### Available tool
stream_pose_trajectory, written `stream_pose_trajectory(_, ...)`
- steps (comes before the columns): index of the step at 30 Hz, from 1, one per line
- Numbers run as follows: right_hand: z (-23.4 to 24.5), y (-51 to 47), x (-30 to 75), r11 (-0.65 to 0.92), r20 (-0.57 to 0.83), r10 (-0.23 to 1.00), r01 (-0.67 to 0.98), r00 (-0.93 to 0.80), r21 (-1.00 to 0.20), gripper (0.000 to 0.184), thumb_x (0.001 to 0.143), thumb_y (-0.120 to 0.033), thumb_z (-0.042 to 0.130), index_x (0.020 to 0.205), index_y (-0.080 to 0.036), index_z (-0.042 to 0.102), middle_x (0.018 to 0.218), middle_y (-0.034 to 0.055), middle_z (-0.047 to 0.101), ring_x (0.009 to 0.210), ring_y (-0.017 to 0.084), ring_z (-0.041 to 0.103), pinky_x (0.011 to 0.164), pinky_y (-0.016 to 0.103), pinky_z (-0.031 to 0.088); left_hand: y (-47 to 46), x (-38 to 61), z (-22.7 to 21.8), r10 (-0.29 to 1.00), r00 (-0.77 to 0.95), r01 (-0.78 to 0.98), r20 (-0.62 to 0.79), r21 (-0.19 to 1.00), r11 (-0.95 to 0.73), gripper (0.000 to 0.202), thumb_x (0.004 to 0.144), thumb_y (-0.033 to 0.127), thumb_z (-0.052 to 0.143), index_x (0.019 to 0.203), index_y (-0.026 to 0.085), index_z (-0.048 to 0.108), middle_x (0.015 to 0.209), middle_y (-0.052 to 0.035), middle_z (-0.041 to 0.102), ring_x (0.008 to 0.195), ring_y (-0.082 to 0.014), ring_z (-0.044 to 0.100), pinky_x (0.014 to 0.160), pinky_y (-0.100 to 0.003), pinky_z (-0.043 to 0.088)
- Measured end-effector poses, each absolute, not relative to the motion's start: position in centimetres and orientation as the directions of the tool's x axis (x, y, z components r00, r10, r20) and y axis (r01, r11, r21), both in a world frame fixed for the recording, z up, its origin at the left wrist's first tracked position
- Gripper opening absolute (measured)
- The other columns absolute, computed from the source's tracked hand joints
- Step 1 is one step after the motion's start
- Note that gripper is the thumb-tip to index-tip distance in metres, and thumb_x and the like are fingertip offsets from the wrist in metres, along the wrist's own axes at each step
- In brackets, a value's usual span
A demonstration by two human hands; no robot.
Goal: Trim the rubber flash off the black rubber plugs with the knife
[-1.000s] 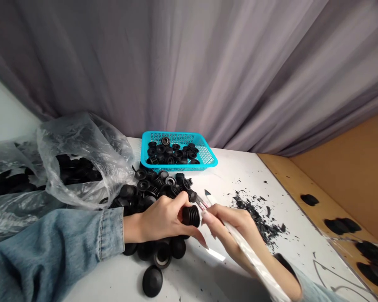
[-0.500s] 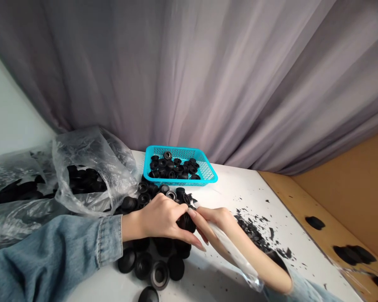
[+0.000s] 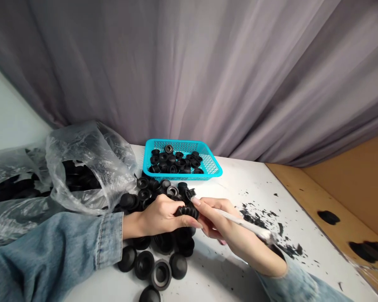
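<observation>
Between the thumb and fingers of my left hand [image 3: 164,214] is a black ribbed rubber plug [image 3: 189,211]. My right hand [image 3: 220,218] grips a slim white-handled tool [image 3: 245,225] like a pen, its rear end pointing back over the wrist. The tool's working tip is hidden at the plug, and my right fingertips are close to the plug's right side. Under and around my left hand lies a pile of similar black rubber plugs [image 3: 144,265], some dome side up, others showing a ringed hollow.
Behind the hands stands a blue perforated basket [image 3: 214,173] holding several black plugs. At left, a clear plastic bag [image 3: 78,136] gapes open over more black pieces. Black shavings [image 3: 255,218] litter the white table [image 3: 214,277] at right. Dark discs [image 3: 329,217] lie on the brown board [image 3: 290,184].
My right hand has turned, so the white-handled tool lies flatter and its rear end is higher. The plug in my left hand has tilted. The view has shifted slightly.
</observation>
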State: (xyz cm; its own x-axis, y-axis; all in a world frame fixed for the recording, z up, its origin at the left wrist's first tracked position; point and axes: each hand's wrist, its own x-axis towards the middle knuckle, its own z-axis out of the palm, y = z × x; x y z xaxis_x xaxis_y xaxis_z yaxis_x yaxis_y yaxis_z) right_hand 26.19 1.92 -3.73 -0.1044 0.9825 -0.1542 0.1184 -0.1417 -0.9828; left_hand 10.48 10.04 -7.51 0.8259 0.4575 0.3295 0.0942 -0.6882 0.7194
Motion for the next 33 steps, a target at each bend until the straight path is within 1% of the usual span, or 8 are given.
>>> stream_pose_trajectory(4,-4.5,2.3,26.3,-0.274,-0.265,0.951,-0.039,-0.157,-0.961,0.05,0.081,-0.052,0.052,0.047,-0.017,0.042,0.036,-0.0086,0.033,0.031,0.002,0.016,0.031,0.019,0.01,10.3,10.6,-8.1,0.406,0.849,0.073,0.338,0.686,-0.724,0.049,0.086,0.05,0.046,0.051,0.017,0.053,0.048,0.0031,0.036,0.045,-0.0091,0.036,0.047,-0.023,0.029)
stream_pose_trajectory(7,-4.8,2.6,26.6,-0.316,-0.297,0.929,-0.055,-0.222,-0.947,0.05,0.082,-0.05,0.052,0.046,-0.016,0.043,0.036,-0.0083,0.033,0.031,0.002,0.018,0.032,0.018,0.01,10.3,10.6,-8.1,0.355,0.874,0.057,0.332,0.655,-0.753,0.051,0.088,0.048,0.042,0.051,0.016,0.054,0.048,0.0025,0.038,0.045,-0.0093,0.036,0.046,-0.023,0.028)
stream_pose_trajectory(11,-4.8,2.7,27.4,-0.265,-0.292,0.924,0.136,-0.248,-0.954,0.053,0.086,-0.052,0.045,0.047,-0.016,0.048,0.032,-0.0076,0.034,0.029,0.003,0.021,0.032,0.018,0.015,10.2,10.5,-8.0,0.3,0.903,0.048,0.307,0.622,-0.782,0.055,0.09,0.047,0.038,0.049,0.016,0.055,0.045,0.0023,0.037,0.043,-0.0092,0.035,0.045,-0.024,0.028)
stream_pose_trajectory(15,-3.6,2.1,28.8,-0.15,-0.195,0.973,0.307,-0.121,-0.94,0.057,0.093,-0.054,0.025,0.085,-0.016,0.066,0.032,-0.0074,0.038,0.028,0.008,0.036,0.036,0.021,0.031,10.3,10.5,-8.0,0.265,0.88,-0.024,0.396,0.592,-0.805,0.054,0.091,0.044,0.038,0.05,0.014,0.056,0.044,0.0033,0.037,0.042,-0.008,0.036,0.044,-0.022,0.029)
stream_pose_trajectory(18,-2.0,1.5,29.6,-0.133,-0.159,0.986,0.361,-0.042,-0.923,0.057,0.092,-0.055,0.024,0.094,-0.017,0.067,0.036,-0.0044,0.046,0.034,0.01,0.044,0.042,0.024,0.038,10.2,10.6,-8.2,0.212,0.847,-0.102,0.487,0.54,-0.836,0.055,0.091,0.042,0.042,0.045,0.013,0.051,0.041,0.0042,0.035,0.039,-0.0067,0.034,0.042,-0.021,0.028)
stream_pose_trajectory(23,0.0,1.1,29.5,-0.171,-0.21,0.974,0.335,-0.086,-0.927,0.034,0.077,-0.049,0.061,0.091,-0.017,0.064,0.053,0.0001,0.062,0.042,0.012,0.053,0.042,0.023,0.042,10.0,10.8,-8.3,0.211,0.843,-0.118,0.495,0.553,-0.825,0.055,0.089,0.04,0.047,0.042,0.012,0.044,0.04,0.0046,0.035,0.039,-0.0052,0.034,0.041,-0.02,0.028)
stream_pose_trajectory(28,-0.3,1.3,29.7,-0.184,-0.251,0.953,0.338,-0.168,-0.923,0.025,0.075,-0.043,0.064,0.07,-0.019,0.062,0.064,0.0039,0.068,0.053,0.015,0.061,0.046,0.025,0.047,9.9,11.0,-7.8,0.25,0.889,-0.072,0.384,0.656,-0.751,0.053,0.087,0.038,0.05,0.042,0.013,0.041,0.043,0.0053,0.029,0.04,-0.0046,0.031,0.039,-0.019,0.024)
stream_pose_trajectory(33,-0.7,1.5,30.0,-0.105,-0.206,0.954,0.398,-0.22,-0.911,0.024,0.078,-0.039,0.061,0.065,-0.019,0.063,0.1,0.0046,0.069,0.058,0.012,0.06,0.05,0.025,0.048,9.9,11.0,-7.3,0.273,0.921,-0.026,0.277,0.745,-0.667,0.049,0.085,0.037,0.052,0.044,0.012,0.042,0.045,0.0056,0.028,0.041,-0.0037,0.03,0.039,-0.018,0.022)
